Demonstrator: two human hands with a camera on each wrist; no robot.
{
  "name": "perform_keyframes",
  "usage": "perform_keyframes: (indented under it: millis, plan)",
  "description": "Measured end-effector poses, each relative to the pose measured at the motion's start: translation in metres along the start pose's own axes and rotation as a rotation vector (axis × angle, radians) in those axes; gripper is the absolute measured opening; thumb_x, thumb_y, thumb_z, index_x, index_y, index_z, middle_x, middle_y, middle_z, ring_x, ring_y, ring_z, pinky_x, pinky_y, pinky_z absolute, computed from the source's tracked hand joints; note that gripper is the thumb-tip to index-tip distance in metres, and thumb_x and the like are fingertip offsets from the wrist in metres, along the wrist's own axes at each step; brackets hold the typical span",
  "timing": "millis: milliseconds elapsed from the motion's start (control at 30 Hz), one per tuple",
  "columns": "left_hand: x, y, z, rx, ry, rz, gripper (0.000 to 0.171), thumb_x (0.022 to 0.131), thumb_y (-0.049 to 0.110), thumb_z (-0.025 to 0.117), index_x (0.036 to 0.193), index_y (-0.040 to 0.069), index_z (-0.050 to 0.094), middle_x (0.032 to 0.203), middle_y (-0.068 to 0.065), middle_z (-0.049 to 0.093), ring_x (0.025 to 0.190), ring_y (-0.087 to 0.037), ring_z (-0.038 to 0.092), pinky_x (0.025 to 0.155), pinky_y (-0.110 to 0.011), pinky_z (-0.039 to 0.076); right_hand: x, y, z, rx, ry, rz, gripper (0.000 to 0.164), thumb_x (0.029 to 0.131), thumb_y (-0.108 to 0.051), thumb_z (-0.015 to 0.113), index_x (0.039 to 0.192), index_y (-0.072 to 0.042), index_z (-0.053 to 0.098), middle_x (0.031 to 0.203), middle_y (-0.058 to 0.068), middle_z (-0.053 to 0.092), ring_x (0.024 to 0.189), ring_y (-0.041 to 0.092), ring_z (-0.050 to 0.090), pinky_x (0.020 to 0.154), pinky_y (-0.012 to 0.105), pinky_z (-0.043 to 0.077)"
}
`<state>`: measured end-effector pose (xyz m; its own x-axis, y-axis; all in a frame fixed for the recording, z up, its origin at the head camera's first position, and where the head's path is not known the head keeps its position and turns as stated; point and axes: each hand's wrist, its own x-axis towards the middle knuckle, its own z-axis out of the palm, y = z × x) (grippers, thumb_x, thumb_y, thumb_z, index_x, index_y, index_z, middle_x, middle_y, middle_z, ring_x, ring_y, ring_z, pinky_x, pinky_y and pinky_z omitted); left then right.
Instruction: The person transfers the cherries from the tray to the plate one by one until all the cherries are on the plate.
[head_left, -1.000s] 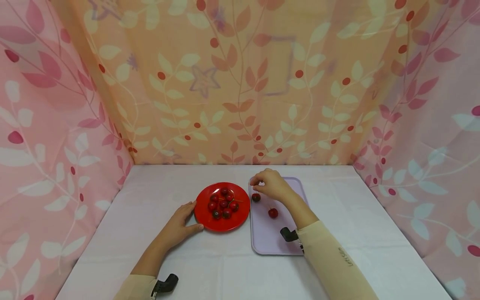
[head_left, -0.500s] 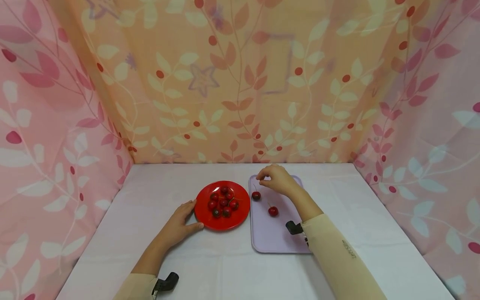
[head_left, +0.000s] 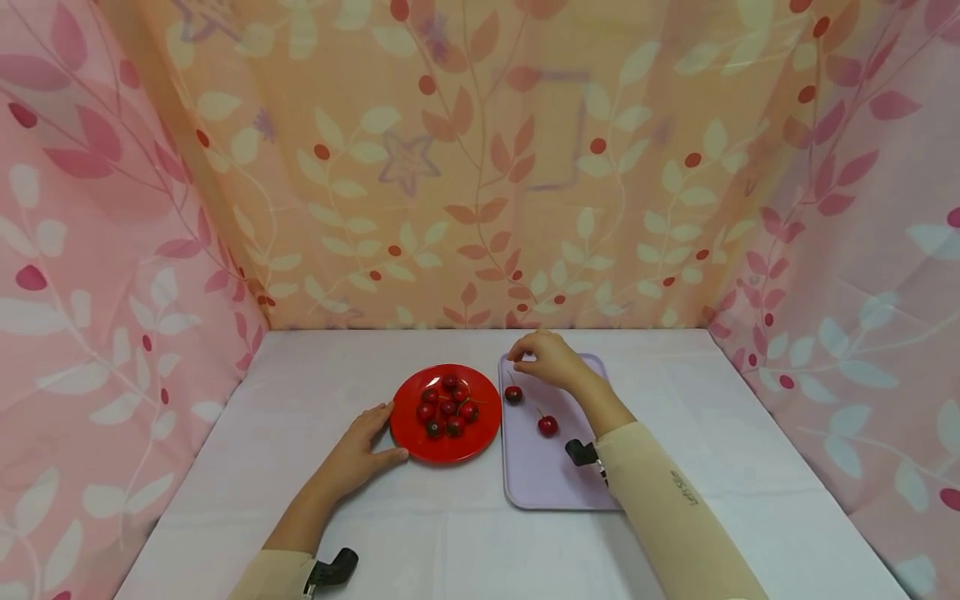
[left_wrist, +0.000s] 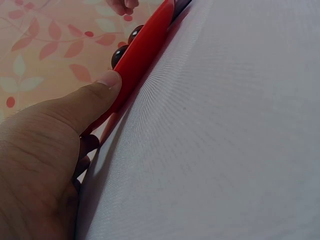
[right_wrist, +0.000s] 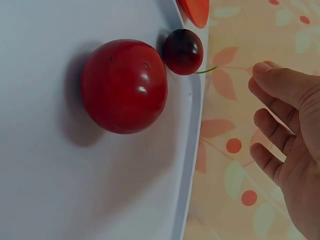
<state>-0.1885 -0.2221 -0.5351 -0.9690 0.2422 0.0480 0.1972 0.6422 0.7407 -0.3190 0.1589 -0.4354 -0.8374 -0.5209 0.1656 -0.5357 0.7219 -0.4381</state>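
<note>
My left hand (head_left: pixel 365 450) rests at the left edge of a red plate (head_left: pixel 408 433), thumb and fingers spread along it. In the left wrist view the thumb (left_wrist: pixel 107 82) touches the rim. Several dark red cherries (head_left: pixel 447 407) lie together on the plate. On the lilac tray (head_left: pixel 536 479) sit two more cherries: one (head_left: pixel 513 394) by its left edge, and one (head_left: pixel 547 426) nearer the middle. My right hand (head_left: pixel 551 358) hovers above the tray's far left corner, fingers loosely bent. In the right wrist view a green stem (right_wrist: pixel 206 71) ends short of its fingertips.
The plate stands close against the tray's left side on a white-covered table (head_left: pixel 442 542). Floral cloth (head_left: pixel 480 167) hangs behind and on both sides. A black wrist camera (head_left: pixel 333 568) sits at the left sleeve.
My right hand lifted back and to the right from beside the left tray cherry, then shifted slightly left. The left hand and the plate have stayed in place.
</note>
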Motion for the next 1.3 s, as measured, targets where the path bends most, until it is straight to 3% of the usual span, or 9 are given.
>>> perform_keyframes:
  millis: [367, 700, 1100, 1300]
  plan:
    - [-0.001, -0.002, 0.001, 0.009, 0.006, 0.010, 0.096, 0.084, 0.053, 0.080, 0.161, 0.018, 0.035, 0.166, -0.013, 0.033, 0.155, -0.042, 0.021, 0.121, -0.065, 0.023, 0.011, 0.007, 0.009, 0.064, -0.053, 0.014, 0.019, 0.092, -0.010, 0.076, 0.110, -0.008, 0.079, 0.103, 0.000, 0.077, 0.107, 0.034, 0.065, 0.098, 0.045, 0.053]
    - [-0.001, -0.001, 0.000, 0.015, 0.004, 0.008, 0.096, 0.084, 0.053, 0.080, 0.161, 0.018, 0.035, 0.166, -0.013, 0.033, 0.155, -0.042, 0.021, 0.120, -0.065, 0.024, 0.017, 0.016, 0.022, 0.040, -0.098, -0.007, 0.018, 0.093, -0.009, 0.074, 0.110, -0.010, 0.079, 0.106, 0.000, 0.077, 0.105, 0.025, 0.066, 0.100, 0.043, 0.054]
    - [0.000, 0.000, -0.001, 0.017, 0.005, 0.010, 0.096, 0.084, 0.054, 0.079, 0.161, 0.019, 0.034, 0.166, -0.012, 0.032, 0.155, -0.042, 0.020, 0.120, -0.066, 0.024, 0.018, 0.021, 0.032, 0.038, -0.108, 0.078, 0.014, 0.092, -0.012, 0.076, 0.106, -0.015, 0.079, 0.107, -0.002, 0.077, 0.106, 0.021, 0.066, 0.103, 0.041, 0.052]
    - [0.000, 0.000, -0.001, 0.011, 0.008, 0.019, 0.097, 0.084, 0.053, 0.080, 0.161, 0.018, 0.035, 0.166, -0.013, 0.033, 0.155, -0.041, 0.021, 0.121, -0.064, 0.023, 0.018, 0.025, 0.035, 0.013, -0.089, 0.073, 0.008, 0.091, -0.014, 0.078, 0.097, -0.019, 0.079, 0.094, -0.006, 0.075, 0.094, 0.017, 0.064, 0.095, 0.038, 0.054]
